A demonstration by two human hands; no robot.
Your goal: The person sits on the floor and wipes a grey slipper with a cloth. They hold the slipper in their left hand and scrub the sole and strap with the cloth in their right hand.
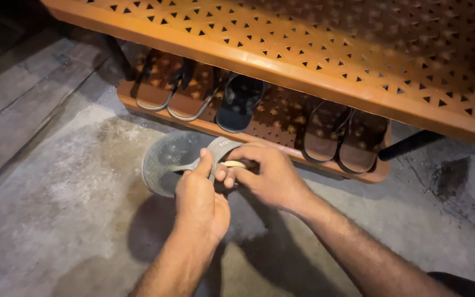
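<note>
The orange perforated shoe rack (pixel 281 69) carries, on its lower shelf, a brown sandal pair (pixel 178 88), a dark slipper (pixel 239 102) and another brown pair (pixel 341 135). In front of that shelf, above the concrete floor (pixel 56 209), the left hand (pixel 200 198) pinches the strap of a grey flip-flop (pixel 172 159) held on edge. The right hand (pixel 268 173) grips it too, fingers curled round the strap.
</note>
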